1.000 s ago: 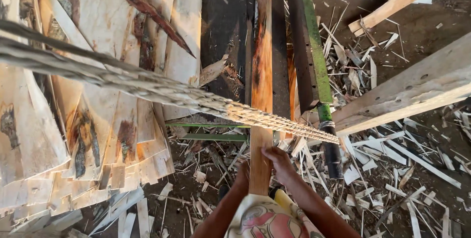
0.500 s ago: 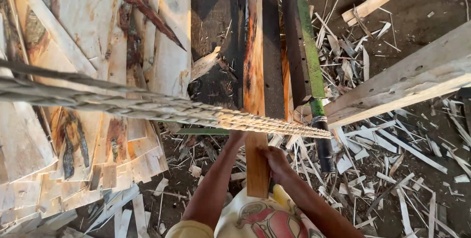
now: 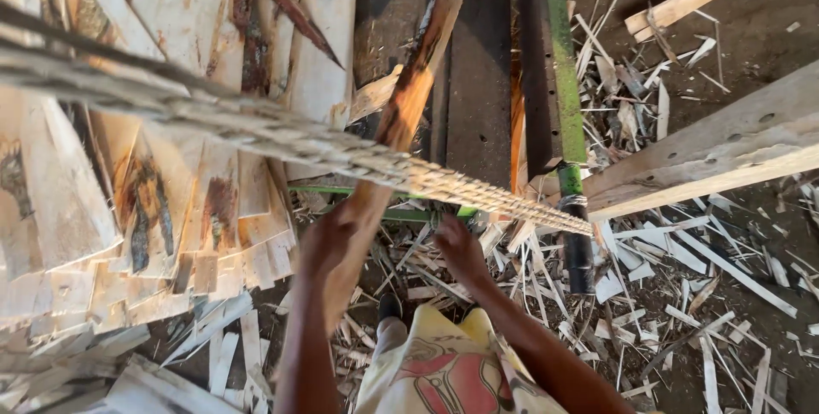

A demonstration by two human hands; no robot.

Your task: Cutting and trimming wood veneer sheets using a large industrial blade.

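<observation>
My left hand (image 3: pixel 328 239) grips the near end of a long narrow wood strip (image 3: pixel 409 98) with orange-brown streaks. The strip slants up and to the right over the dark machine bed (image 3: pixel 478 81). My right hand (image 3: pixel 461 248) hangs just right of the strip, fingers curled, over wood scraps; whether it holds a scrap I cannot tell. A thick braided rope (image 3: pixel 281 137) crosses the view in front of both hands, from upper left to a green-and-black bar (image 3: pixel 567 150).
A stack of pale veneer sheets (image 3: pixel 128 175) fills the left side. A thick timber beam (image 3: pixel 717 154) slants in from the right. Splinters and offcuts (image 3: pixel 682 295) litter the dark ground. My patterned yellow clothing (image 3: pixel 444 363) shows at the bottom.
The strip has swung from upright to slanting right, and its near end moved left with my left hand. My right hand has come off the strip.
</observation>
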